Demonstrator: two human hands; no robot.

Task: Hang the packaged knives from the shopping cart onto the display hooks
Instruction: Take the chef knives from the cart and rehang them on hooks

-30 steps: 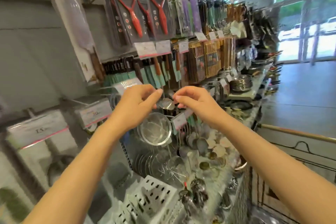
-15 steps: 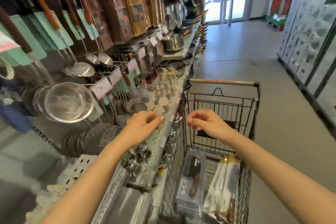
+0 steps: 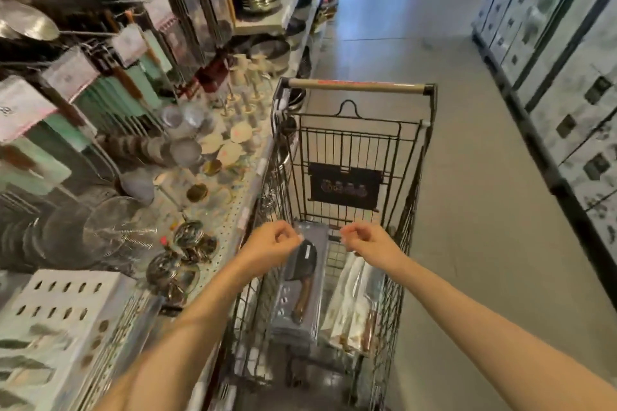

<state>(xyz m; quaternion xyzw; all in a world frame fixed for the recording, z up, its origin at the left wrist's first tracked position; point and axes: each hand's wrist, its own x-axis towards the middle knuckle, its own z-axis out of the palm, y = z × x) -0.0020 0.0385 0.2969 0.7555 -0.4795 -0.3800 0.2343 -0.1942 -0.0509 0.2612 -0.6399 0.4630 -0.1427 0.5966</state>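
I have both hands over the shopping cart [image 3: 350,150], left hand [image 3: 272,248] and right hand [image 3: 369,243] loosely curled, each grip holding nothing. The packaged knife [image 3: 298,287] lies flat below; I should pinch its top edge, keeping the hang-hole free.

Both hands [image 3: 272,245] [image 3: 367,242] loosely curled over shopping cart [image 3: 414,157] — packaged knives [image 3: 298,290] inside.
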